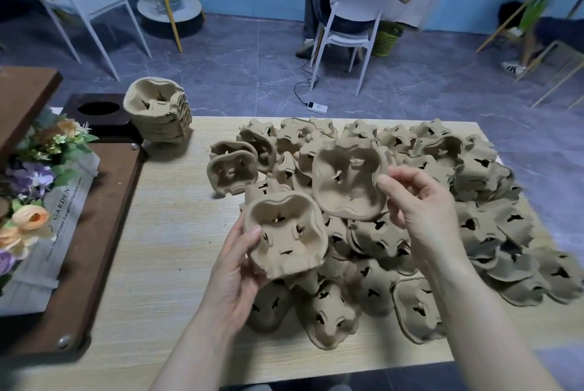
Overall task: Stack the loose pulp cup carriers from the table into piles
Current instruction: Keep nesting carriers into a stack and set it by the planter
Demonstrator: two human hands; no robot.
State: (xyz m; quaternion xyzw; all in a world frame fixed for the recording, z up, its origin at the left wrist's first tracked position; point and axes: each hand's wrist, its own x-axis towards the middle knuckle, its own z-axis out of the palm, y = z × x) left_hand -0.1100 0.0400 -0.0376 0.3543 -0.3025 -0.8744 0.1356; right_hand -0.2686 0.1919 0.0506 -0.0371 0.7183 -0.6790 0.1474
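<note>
Brown pulp cup carriers lie in a loose heap (pixel 410 232) across the right half of the light wooden table (pixel 164 232). My left hand (pixel 234 277) grips a small stack of nested carriers (pixel 286 239), hollow side up, above the heap's near-left edge. My right hand (pixel 420 201) pinches the right rim of a single carrier (pixel 347 182), tilted with its hollow side toward me, just up and right of the stack. A finished pile of carriers (pixel 159 112) stands at the table's far-left corner. Two more carriers (pixel 232 166) lean together left of the heap.
A dark brown board (pixel 94 248) lies along the table's left side with a bouquet of flowers (pixel 28 201) wrapped in printed paper. Beyond the table, a person sits on a white chair (pixel 350 20); another white chair (pixel 82 1) stands far left.
</note>
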